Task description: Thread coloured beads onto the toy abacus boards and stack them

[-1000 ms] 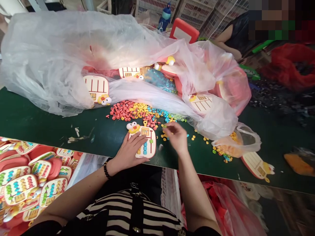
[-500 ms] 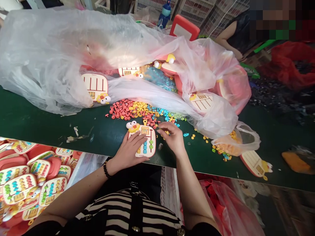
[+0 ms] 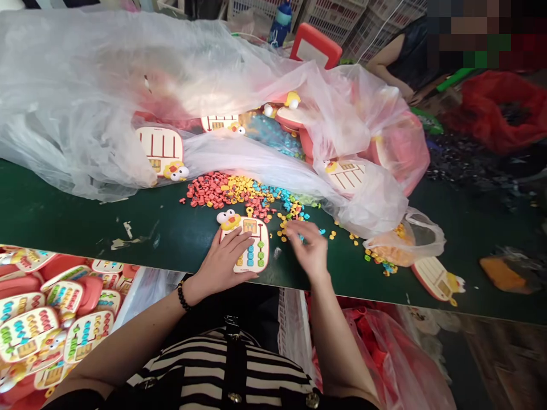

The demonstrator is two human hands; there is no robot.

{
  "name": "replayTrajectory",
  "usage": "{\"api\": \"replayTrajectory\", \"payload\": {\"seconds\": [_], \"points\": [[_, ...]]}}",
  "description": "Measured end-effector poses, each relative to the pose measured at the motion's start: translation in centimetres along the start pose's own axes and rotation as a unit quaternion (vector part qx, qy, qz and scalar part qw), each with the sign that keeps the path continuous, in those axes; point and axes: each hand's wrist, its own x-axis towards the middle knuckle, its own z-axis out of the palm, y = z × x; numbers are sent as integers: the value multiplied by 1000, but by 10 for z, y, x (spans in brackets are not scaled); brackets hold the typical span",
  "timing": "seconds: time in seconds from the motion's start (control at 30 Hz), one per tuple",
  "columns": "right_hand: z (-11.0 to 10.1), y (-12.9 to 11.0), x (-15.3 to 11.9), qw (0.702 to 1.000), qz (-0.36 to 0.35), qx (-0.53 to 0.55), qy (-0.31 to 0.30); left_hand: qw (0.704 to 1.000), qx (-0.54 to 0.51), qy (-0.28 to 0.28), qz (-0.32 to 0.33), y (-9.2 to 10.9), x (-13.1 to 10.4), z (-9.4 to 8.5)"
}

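A cream toy board with a duck head and big eyes lies on the green table, bearing yellow, blue and green pieces. My left hand rests over its left part, its fingers wrapped round the board. To the right of the board, my right hand hovers beside scattered small pieces; its fingers are curled and slightly blurred, and whether they hold a piece cannot be made out. Beyond the board is a heap of small red pieces, with yellow, blue and green ones alongside.
Clear plastic sheeting covers several toy boards across the back. A bag of orange pieces and another board lie on the right. Finished-looking boards are piled at lower left. A person's arm shows at upper right.
My right hand has moved right, away from the board's edge and over the scattered pieces. My left hand stays on the board. The whole view has shifted slightly.
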Motion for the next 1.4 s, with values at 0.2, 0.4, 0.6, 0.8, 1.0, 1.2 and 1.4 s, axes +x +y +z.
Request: {"api": "replayTrajectory", "payload": {"seconds": [0.2,0.4,0.6,0.8,1.0,1.2,1.4], "points": [[-25,46,22,977,175,-121,-5,1000,7,-2,3,-1,0,0],[-24,54,35,967,161,-172,-95,1000,6,-7,-3,2,1,-2],[-16,23,37,984,165,-68,-22,1000,-1,-4,-5,1,1,-1],[48,-25,13,996,18,68,-56,1000,8,-5,-7,1,1,0],[57,-21,-2,997,-35,-33,-52,1000,6,-3,-5,1,1,0],[52,-28,-8,997,-26,-42,-57,1000,10,7,8,-1,0,1],[23,-21,-26,995,60,-7,79,1000,8,6,8,0,0,0]]}}
